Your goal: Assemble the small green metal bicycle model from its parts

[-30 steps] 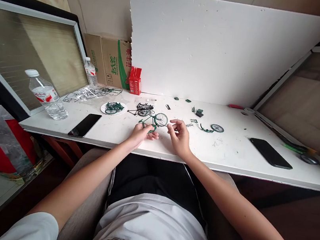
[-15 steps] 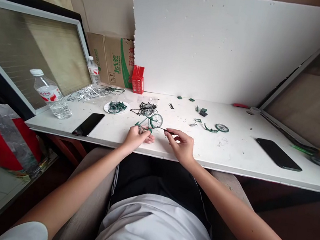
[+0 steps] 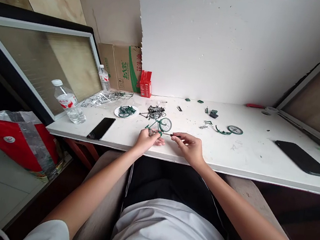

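Observation:
In the head view, my left hand (image 3: 145,142) is closed around the lower frame of a small green model bicycle (image 3: 165,125). The bike's spoked wheel points up and away from me, and my fingers cover part of the frame. Pinched in my right hand (image 3: 190,146) is a thin dark screwdriver (image 3: 172,135). Its narrow shaft points left at the bike, near the round green part by my left thumb. Whether the tip touches is too small to tell. Just beyond the bike lies a tangle of black model parts (image 3: 155,113).
A white plate (image 3: 134,115) of green bike parts, a phone (image 3: 101,128) and a water bottle (image 3: 72,103) are at left. To the right lie a loose wheel (image 3: 235,130), a curved green part (image 3: 222,131) and a black phone (image 3: 304,158). A red box (image 3: 146,84) stands behind.
My view has turned a little left, so the table appears shifted right. The screwdriver now points lower on the bike, nearer my left thumb. Both hands keep their holds.

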The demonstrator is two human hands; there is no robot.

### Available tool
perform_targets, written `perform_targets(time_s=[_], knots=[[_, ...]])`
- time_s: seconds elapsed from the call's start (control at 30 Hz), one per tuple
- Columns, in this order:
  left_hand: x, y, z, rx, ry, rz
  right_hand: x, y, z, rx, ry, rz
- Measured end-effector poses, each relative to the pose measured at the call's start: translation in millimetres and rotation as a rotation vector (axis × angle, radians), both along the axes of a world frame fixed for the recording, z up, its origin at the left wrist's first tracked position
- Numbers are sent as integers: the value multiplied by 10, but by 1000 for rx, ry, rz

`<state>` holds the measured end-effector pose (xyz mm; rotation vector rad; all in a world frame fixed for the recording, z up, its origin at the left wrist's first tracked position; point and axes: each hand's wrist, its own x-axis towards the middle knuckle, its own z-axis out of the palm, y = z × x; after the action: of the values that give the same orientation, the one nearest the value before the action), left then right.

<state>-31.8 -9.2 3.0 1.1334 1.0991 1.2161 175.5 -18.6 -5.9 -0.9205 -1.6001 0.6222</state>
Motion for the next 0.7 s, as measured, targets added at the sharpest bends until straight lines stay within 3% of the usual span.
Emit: perform_targets(time_s=[0.7], knots=[[-11,3,-2,12,41,-38,-26,-48,20,11,-76,3]])
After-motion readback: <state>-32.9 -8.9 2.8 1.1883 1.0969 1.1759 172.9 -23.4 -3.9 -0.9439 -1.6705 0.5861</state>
